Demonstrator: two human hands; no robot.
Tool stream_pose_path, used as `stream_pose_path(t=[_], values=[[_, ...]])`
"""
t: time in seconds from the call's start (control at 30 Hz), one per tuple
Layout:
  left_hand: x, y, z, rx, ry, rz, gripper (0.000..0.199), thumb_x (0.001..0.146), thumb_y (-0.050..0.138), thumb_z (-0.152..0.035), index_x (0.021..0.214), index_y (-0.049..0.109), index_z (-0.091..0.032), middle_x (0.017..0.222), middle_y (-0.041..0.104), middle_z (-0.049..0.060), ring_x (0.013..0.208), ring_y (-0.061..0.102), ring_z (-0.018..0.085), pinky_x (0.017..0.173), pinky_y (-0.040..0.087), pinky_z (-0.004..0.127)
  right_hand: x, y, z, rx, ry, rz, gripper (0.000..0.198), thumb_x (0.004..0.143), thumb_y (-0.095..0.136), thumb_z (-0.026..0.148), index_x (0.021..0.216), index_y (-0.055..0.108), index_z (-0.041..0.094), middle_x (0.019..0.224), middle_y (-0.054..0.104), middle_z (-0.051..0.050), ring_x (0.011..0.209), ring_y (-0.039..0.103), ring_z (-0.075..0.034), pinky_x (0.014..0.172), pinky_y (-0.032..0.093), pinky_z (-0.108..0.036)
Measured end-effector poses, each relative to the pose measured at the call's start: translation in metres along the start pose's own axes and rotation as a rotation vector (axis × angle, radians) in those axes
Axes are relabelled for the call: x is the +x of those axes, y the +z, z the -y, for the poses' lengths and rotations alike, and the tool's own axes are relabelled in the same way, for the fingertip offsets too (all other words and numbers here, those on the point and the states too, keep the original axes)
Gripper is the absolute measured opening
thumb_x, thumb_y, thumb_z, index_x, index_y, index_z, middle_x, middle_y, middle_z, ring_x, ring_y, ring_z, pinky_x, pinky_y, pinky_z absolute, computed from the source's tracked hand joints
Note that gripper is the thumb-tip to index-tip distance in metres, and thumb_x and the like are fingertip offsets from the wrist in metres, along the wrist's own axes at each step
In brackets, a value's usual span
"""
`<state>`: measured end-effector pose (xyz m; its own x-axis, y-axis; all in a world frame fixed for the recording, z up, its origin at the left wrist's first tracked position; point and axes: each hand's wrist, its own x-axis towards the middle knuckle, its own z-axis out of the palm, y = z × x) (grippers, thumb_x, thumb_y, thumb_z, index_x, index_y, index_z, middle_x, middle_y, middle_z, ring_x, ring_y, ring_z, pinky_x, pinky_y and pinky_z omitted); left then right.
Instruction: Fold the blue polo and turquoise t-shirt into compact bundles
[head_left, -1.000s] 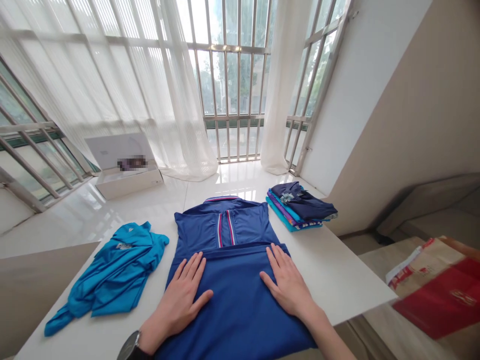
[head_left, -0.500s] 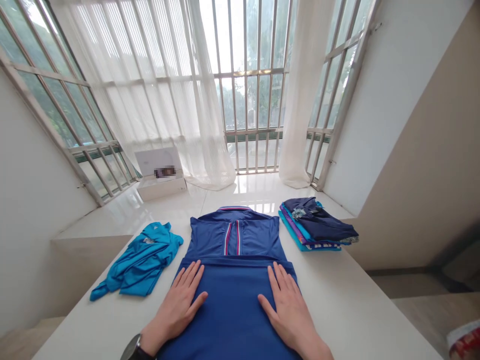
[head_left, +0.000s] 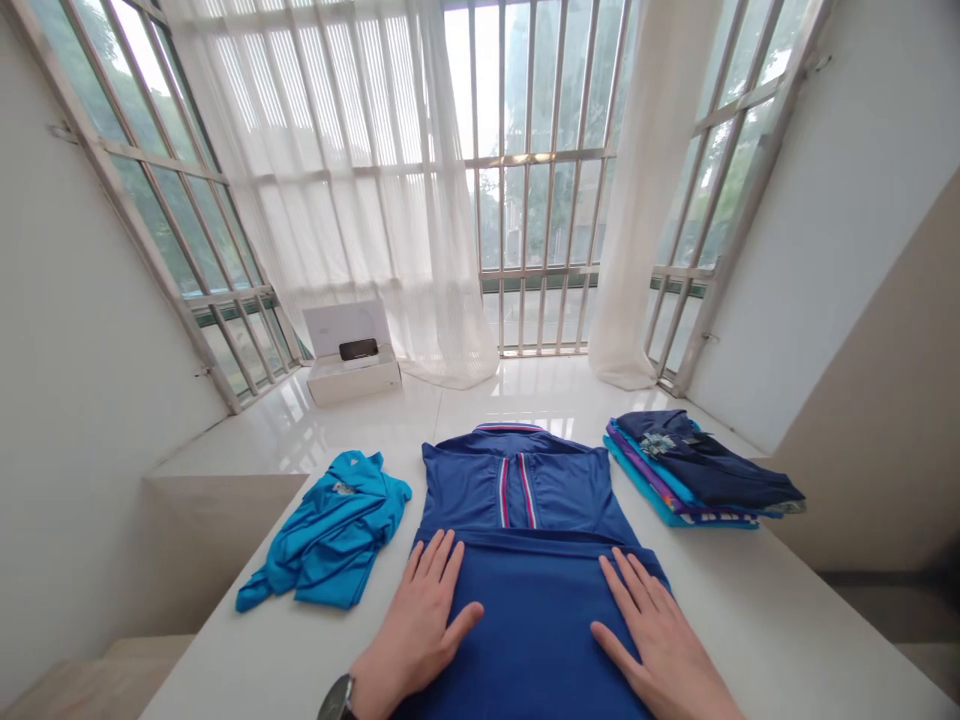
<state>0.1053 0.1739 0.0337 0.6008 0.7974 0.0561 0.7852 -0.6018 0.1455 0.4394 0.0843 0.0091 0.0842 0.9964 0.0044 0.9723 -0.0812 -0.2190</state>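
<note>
A navy blue shirt (head_left: 536,625) lies spread on the white table, its striped collar toward the window and its sides tucked inward. A fold runs across it just beyond my fingertips. My left hand (head_left: 427,615) rests flat on the shirt's left part, fingers stretched and thumb apart. On the right part, my right hand (head_left: 656,625) lies flat in the same way, palm down. Left of the shirt is a crumpled turquoise garment (head_left: 330,530). To the right sits a stack of folded clothes (head_left: 697,470), with a dark navy piece on top.
The white table (head_left: 210,665) meets a glossy window sill (head_left: 450,400) at its far side. On the sill stands an open white box (head_left: 352,380) with a black phone (head_left: 358,349) on it. White curtains (head_left: 367,220) hang before the barred window.
The whole view has shifted, so everything appears farther right and slightly lower. My hands stay flat on the navy shirt, which looks the same.
</note>
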Motion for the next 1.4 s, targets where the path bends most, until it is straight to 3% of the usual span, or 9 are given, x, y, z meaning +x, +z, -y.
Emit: stream_pose_path(t=[0.2,0.47,0.73,1.03,1.3,1.4], values=[[-0.001,0.005,0.004,-0.074,0.031,-0.045,0.069,0.099,0.032,-0.061,0.156,0.015,-0.026,0.163,0.014,0.008,0.149,0.017,0.033,0.119,0.022,0.057,0.000,0.010,-0.007,-0.014,-0.023,-0.072,0.075,0.089,0.042,0.068,0.152,0.027,0.032,0.162,0.023,0.001,0.149,0.019,-0.030,0.120,0.026,-0.052],[-0.003,0.006,0.005,-0.119,0.007,-0.063,0.070,0.097,0.033,-0.063,0.156,0.015,-0.028,0.163,0.013,0.008,0.149,0.015,0.033,0.119,0.021,0.058,0.000,0.009,-0.009,-0.018,-0.026,-0.076,0.075,0.086,0.046,0.069,0.151,0.031,0.035,0.161,0.022,0.002,0.148,0.020,-0.032,0.119,0.028,-0.054],[-0.003,0.005,0.002,-0.103,-0.007,-0.056,0.072,0.096,0.035,-0.065,0.156,0.012,-0.033,0.163,0.013,0.006,0.149,0.016,0.033,0.118,0.022,0.057,0.005,0.011,-0.012,-0.040,-0.046,-0.043,0.080,0.083,0.044,0.074,0.150,0.033,0.031,0.161,0.024,-0.002,0.147,0.021,-0.033,0.118,0.028,-0.055],[-0.004,0.004,0.002,-0.046,0.020,-0.081,0.066,0.099,0.034,-0.059,0.156,0.017,-0.030,0.163,0.018,0.006,0.148,0.019,0.031,0.119,0.022,0.054,0.000,0.000,0.002,-0.016,-0.014,-0.036,0.080,0.086,0.039,0.073,0.151,0.032,0.029,0.161,0.024,-0.002,0.148,0.018,-0.030,0.120,0.024,-0.053],[-0.009,-0.003,-0.006,-0.039,0.044,-0.107,0.070,0.099,0.034,-0.058,0.156,0.022,-0.019,0.162,0.020,0.011,0.148,0.019,0.031,0.121,0.021,0.051,0.003,0.009,-0.010,0.012,-0.058,-0.060,0.078,0.086,0.042,0.071,0.151,0.032,0.030,0.161,0.025,-0.001,0.148,0.020,-0.031,0.120,0.025,-0.054],[-0.019,-0.005,-0.010,-0.077,0.062,-0.051,0.071,0.099,0.033,-0.059,0.156,0.019,-0.019,0.162,0.017,0.010,0.148,0.019,0.030,0.120,0.024,0.050,-0.002,0.010,-0.013,0.015,-0.053,-0.066,0.079,0.086,0.041,0.072,0.151,0.034,0.027,0.160,0.025,-0.003,0.148,0.020,-0.032,0.120,0.026,-0.054]])
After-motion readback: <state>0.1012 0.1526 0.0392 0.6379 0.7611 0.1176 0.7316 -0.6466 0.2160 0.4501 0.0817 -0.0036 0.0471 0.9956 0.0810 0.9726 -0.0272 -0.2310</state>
